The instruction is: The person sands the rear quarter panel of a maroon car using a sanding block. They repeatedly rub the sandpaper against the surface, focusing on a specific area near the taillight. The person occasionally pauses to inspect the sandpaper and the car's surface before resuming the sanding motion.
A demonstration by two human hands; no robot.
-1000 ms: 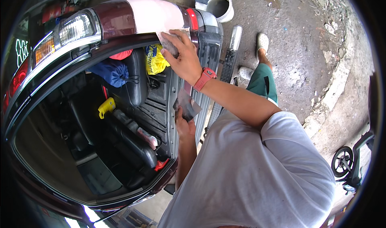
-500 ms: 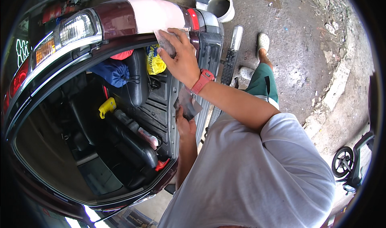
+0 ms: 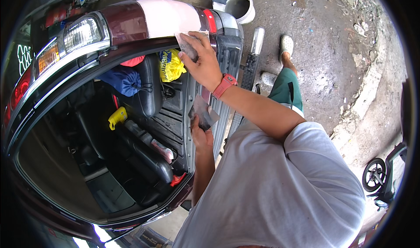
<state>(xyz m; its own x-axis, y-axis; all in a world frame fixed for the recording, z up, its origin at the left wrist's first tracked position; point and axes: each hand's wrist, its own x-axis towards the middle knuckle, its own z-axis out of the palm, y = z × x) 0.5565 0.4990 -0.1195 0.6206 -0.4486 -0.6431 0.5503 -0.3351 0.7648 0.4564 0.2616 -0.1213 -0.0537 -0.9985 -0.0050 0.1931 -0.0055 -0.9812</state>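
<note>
Far left, the clear lamp and the maroon panel lead right to a pale pink patch on the same bodywork. Patch looks like filler or primer; step in hand judged to be rubbing it down, at its near right edge.

Left hand: near side, low over the sill; grasps a grey sheet, thumb on top.

Right hand: farther off, at the patch's near right corner; fingers spread and laid over a thin abrasive-looking sheet, palm down, not clenched.

A further pass would call for keeping that sheet flat under the fingers, with even pressure along the curve and care at the edge of the opening.

Far right, a white bucket; its contents are hard to make out.

Hidden: most of the sheet under the right hand, so contact with the patch cannot be confirmed; left fingers beneath the grey sheet; patch surface there. Grit and wetness of both sheets: cannot tell. The cabin's deep interior, at left, is too dark to read.
</note>
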